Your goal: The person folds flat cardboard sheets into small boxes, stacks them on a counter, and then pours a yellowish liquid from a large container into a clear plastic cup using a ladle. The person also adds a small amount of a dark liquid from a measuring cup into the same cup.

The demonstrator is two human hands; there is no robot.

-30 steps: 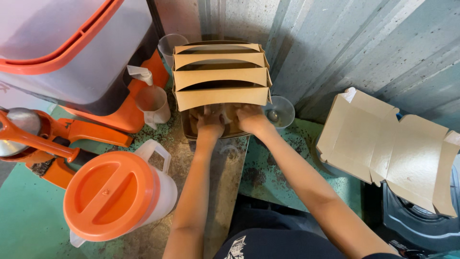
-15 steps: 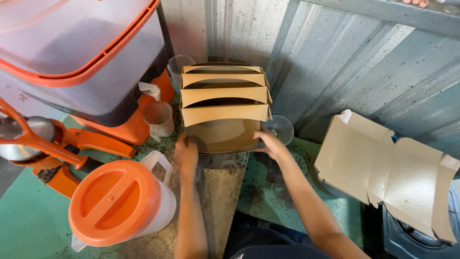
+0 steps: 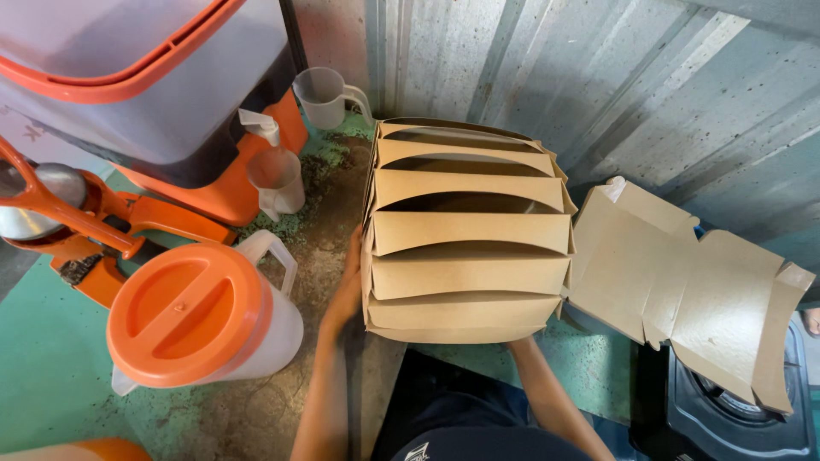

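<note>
Left hand (image 3: 346, 286) lies flat along the left side of a stack of brown cardboard trays (image 3: 465, 230), fingers stretched out and pressed to its edge, the palm steadying rather than closing round anything. On the opposite side only the forearm of the right hand (image 3: 523, 345) shows, coming up under the stack's near right corner; the hand itself is hidden beneath the cardboard, so I cannot tell whether it is open or closed, though the stack seems to rest on it. The stack is made of folded kraft trays nested one behind the other, their open tops stepped like louvres, and it is held above a worn green counter (image 3: 51, 358).

Taking the stack as the landmark: just to its left, near the left hand, stands a clear plastic pitcher with a round orange lid (image 3: 192, 316). Beyond the pitcher, farther left of the stack, sits an orange manual press with a metal cup (image 3: 60, 213). Up and left of the stack rises a large clear dispenser tank with an orange rim and base (image 3: 137, 85), with two small clear measuring jugs (image 3: 278, 175) beside its base. Behind the stack runs a corrugated metal wall (image 3: 598, 77). Directly right of the stack, touching its edge, lies a flattened, unfolded cardboard box (image 3: 692, 282), partly resting on a dark gas stove (image 3: 735, 410).
</note>
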